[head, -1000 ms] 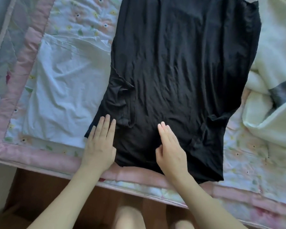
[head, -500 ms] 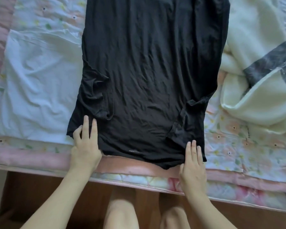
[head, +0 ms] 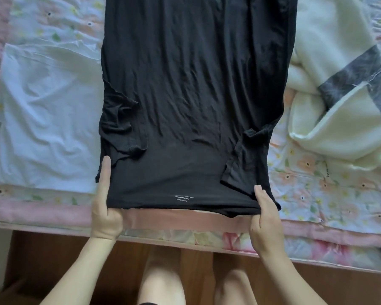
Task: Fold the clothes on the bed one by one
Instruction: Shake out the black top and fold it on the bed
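A black T-shirt (head: 194,89) lies lengthwise on the bed, both sleeves folded inward over the body, its near end at the bed's front edge with small white print on it. My left hand (head: 105,205) grips the near left corner, thumb on top and fingers underneath. At the near right corner my right hand (head: 265,219) holds the shirt the same way. The near edge is lifted slightly off the pink border.
The bed (head: 174,221) has a floral quilt with a pink border. A white cloth (head: 46,115) lies flat to the left of the shirt. A cream blanket with a grey stripe (head: 339,84) is bunched at the right. Wooden floor and my knees show below.
My hands went from pressing flat on the shirt's near part to its two near corners, where they now grip the fabric. The view shifted, so the shirt sits more upright and centred.
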